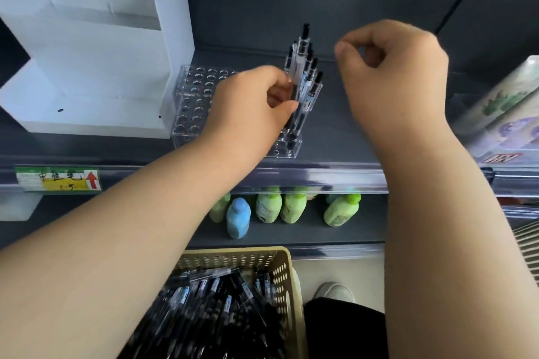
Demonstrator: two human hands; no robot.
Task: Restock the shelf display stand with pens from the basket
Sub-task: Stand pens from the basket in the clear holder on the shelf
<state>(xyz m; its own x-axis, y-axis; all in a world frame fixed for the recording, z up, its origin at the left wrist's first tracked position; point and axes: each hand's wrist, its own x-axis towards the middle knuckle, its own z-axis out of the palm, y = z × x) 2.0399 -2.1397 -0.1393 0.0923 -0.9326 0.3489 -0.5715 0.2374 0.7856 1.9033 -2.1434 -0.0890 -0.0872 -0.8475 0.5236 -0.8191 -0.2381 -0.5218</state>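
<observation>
A clear acrylic display stand (192,102) with rows of round holes sits on the dark shelf. Several black-and-clear pens (309,79) stand upright in its right-hand column. My left hand (250,108) is over the stand and pinches one pen (299,67) between thumb and fingers, held upright among the standing ones. My right hand (399,67) hovers above and to the right of the stand, fingers curled, with nothing visible in it. Below, a beige perforated basket (287,280) holds a heap of the same pens (215,309).
A white cardboard display box (87,67) stands left of the stand. A green price label (58,179) is on the shelf rail. Green and blue bottles (268,210) stand on the lower shelf. Wrapped rolls (504,108) lie at the right.
</observation>
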